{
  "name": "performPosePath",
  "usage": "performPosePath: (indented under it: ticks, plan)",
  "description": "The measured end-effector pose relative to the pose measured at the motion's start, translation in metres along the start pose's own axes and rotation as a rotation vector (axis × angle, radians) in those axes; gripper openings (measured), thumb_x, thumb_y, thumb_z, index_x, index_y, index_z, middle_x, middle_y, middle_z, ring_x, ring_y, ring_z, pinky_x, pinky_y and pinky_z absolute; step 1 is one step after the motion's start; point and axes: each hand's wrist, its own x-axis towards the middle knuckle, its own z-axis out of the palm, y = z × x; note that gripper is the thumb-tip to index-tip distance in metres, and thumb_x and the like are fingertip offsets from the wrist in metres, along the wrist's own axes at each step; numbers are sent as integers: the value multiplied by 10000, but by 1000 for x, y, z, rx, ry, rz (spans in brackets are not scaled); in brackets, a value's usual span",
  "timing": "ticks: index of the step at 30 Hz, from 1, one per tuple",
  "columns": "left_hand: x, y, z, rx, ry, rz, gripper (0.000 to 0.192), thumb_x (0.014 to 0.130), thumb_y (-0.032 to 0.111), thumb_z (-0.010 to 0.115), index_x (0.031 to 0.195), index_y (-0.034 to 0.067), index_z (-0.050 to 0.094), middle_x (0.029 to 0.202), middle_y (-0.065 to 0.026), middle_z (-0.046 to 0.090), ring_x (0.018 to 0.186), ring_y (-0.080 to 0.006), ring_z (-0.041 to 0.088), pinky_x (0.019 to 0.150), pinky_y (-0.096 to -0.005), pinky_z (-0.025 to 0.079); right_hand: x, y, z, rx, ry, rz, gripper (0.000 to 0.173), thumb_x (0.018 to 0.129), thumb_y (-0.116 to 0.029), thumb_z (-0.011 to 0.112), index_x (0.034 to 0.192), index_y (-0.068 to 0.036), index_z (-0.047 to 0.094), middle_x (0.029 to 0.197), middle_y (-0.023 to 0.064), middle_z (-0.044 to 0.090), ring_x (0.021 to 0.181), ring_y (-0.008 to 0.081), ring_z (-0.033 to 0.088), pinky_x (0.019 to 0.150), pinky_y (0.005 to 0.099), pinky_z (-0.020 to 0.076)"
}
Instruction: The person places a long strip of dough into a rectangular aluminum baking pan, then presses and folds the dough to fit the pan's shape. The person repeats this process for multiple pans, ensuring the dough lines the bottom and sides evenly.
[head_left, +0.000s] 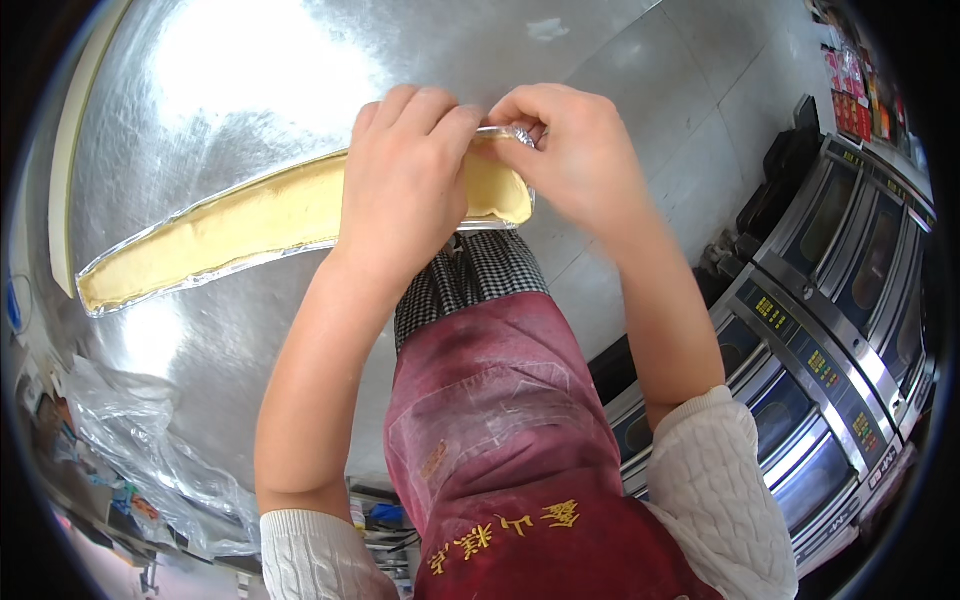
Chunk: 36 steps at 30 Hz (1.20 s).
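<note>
A long, narrow foil tray (199, 280) lies slantwise over the steel worktop, its right end close to my apron. Smooth pale-yellow dough (247, 206) lines the inside, with a wavy edge near the right end. My left hand (412, 172) reaches across the tray, fingers curled over the far rim; the fingertips are hidden. At the far right corner, my right hand (574, 154) pinches the rim between thumb and bent fingers. The two hands nearly touch there. What exactly is between the right fingertips is partly hidden.
The shiny steel worktop (225, 127) has a pale raised strip (71, 150) along its left edge. Clear plastic sheeting (150, 442) lies crumpled at lower left. Steel deck ovens (810, 360) with control panels stand to the right, beyond the tiled floor (690, 97). Colourful packages (851, 90) sit at upper right.
</note>
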Motion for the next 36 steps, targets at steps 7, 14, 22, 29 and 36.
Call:
performPosePath:
  ticks: [7, 14, 22, 29, 36]
  plan:
    - [-72, 48, -27, -488, 59, -438, 70, 827, 39, 726, 880, 21, 684, 797, -79, 627, 674, -216, 590, 600, -310, 456, -12, 2, -53, -161, -178, -497, 206, 782, -108, 746, 986, -85, 726, 959, 37, 673, 884, 256, 624, 764, 342, 532]
    - [-83, 80, 7, -1212, 123, -1224, 264, 985, 213, 680, 1033, -46, 682, 873, -14, 667, 750, -49, 556, 681, -207, 459, 5, 9, -40, -247, -533, -767, 178, 744, -82, 705, 922, -99, 699, 933, 3, 678, 877, 226, 626, 702, 345, 531]
    - [-72, 86, 25, -1306, 339, -1354, 221, 995, 175, 656, 1007, -43, 685, 884, -55, 703, 774, -73, 614, 730, -232, 499, 6, 15, -26, -319, -474, -798, 86, 742, -114, 705, 820, -114, 669, 790, -21, 626, 733, 190, 587, 548, 306, 486]
    - [-66, 98, 36, -1433, 597, -1404, 156, 998, 104, 629, 1022, -46, 664, 958, -90, 713, 827, -97, 664, 794, -246, 562, 7, 6, -22, -332, -473, -726, 72, 749, -136, 644, 742, -114, 575, 744, 6, 553, 805, 189, 573, 532, 312, 486]
    - [-62, 103, 38, -1455, 699, -1412, 139, 1000, 102, 624, 989, -34, 655, 939, -90, 709, 816, -95, 669, 769, -236, 579, 5, 5, -31, -279, -520, -677, 96, 767, -67, 709, 851, -107, 687, 872, -4, 665, 752, 208, 590, 593, 307, 496]
